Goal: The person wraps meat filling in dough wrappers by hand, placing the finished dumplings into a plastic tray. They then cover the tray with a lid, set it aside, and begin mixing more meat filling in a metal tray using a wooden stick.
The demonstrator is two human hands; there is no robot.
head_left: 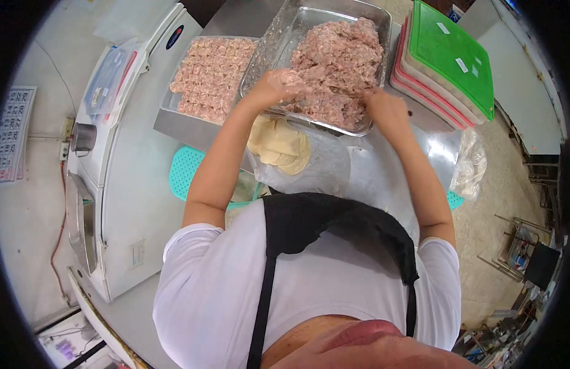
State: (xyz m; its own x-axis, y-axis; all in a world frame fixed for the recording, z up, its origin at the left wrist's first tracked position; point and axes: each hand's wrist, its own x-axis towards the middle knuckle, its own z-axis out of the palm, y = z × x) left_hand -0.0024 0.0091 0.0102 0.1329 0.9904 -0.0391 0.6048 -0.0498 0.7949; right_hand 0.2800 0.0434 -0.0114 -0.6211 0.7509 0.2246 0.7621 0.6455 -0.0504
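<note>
Some minced meat (341,58) lies between left hand (274,87) and right hand (383,109), held apart, grips unclear; pale discs (280,147) sit near the left.

Minced meat (340,55), 1 o'clock: pink, pale flecks. Filled pieces (214,77), 11: pinkish-beige rows. Wrappers (282,146): pale yellow. Lid (454,55), 2: green. Apron (297,224): black.

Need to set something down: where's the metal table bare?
Bare table: between the clear plastic under the dough rounds and right forearm, and between that forearm and the stacked containers. Crowded: the meat tray and dumpling tray.
</note>
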